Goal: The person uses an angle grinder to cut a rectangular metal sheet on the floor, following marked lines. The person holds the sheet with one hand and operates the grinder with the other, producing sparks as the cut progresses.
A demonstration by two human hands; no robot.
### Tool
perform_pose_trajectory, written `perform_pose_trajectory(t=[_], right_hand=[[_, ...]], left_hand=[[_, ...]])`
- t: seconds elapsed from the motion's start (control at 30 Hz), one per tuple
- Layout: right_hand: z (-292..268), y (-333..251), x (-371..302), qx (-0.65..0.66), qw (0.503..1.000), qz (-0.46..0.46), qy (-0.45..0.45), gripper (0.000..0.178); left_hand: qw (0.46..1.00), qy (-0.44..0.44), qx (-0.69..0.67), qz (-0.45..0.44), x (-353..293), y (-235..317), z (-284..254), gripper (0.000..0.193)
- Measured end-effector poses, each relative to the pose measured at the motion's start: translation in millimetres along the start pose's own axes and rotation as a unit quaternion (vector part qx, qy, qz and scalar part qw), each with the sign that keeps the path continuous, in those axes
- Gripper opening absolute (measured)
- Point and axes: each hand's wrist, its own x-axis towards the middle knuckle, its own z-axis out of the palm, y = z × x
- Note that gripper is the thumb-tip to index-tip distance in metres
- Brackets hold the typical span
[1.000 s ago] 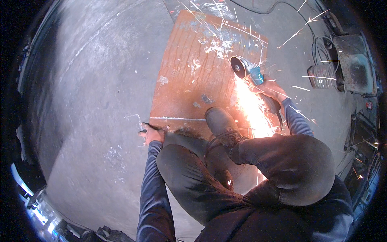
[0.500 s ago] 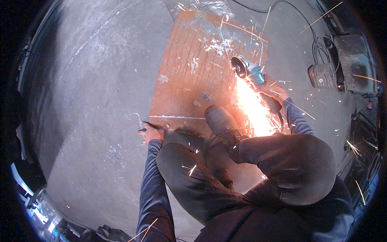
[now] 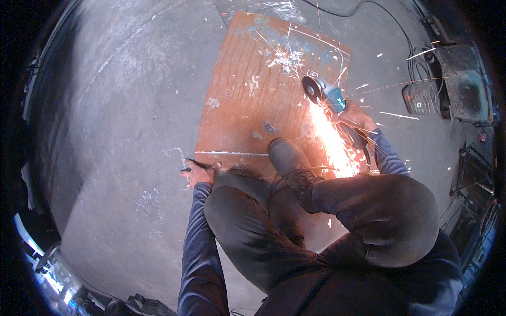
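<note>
My right hand [image 3: 354,115] is wrapped round the body of a teal and black angle grinder [image 3: 336,99]. Its dark disc meets the rusty steel sheet [image 3: 237,100] on the right side, and a bright stream of sparks [image 3: 331,139] pours back toward my bent leg. At the sheet's near left corner rests my left hand [image 3: 200,173], fingers spread, with the thumb toward the sheet and the other fingers over the floor side. My boot [image 3: 289,155] stands on the sheet near a white line. Glare hides part of the cut.
A dark cable [image 3: 387,13] runs across the floor at the upper right to a coil. Beside it stand a worn metal box [image 3: 464,79] and a ribbed grey container [image 3: 420,100]. Metal frames [image 3: 469,168] lie along the right edge. Concrete floor [image 3: 132,116] spreads to the left.
The grinder has barely shifted, and its disc now shows more clearly. The spark stream has become narrower, with stray sparks in different places. My left hand and boot have stayed put.
</note>
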Motion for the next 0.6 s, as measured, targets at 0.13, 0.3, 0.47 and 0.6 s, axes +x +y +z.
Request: perform_pose_trajectory(t=[0.13,0.3,0.47,0.6], right_hand=[[0.9,8.7,-1.5,0.039,0.999,0.036,0.01,0.087],[1.6,3.0,-2.1,0.078,0.996,0.051,-0.014,0.084],[5.1,21.5,1.0,0.11,0.994,0.012,0.012,0.083],[-0.2,6.3,5.1,0.049,0.998,-0.039,-0.013,0.084]], left_hand=[[1.0,-0.005,0.009,0.0,-4.0,8.1,-1.8,0.149],[1.0,-0.006,0.015,-0.008,-3.5,6.2,-3.6,0.149],[1.0,-0.011,0.009,-0.001,-0.5,10.1,0.1,0.148],[1.0,-0.003,0.007,-0.004,1.0,-0.2,0.9,0.149]])
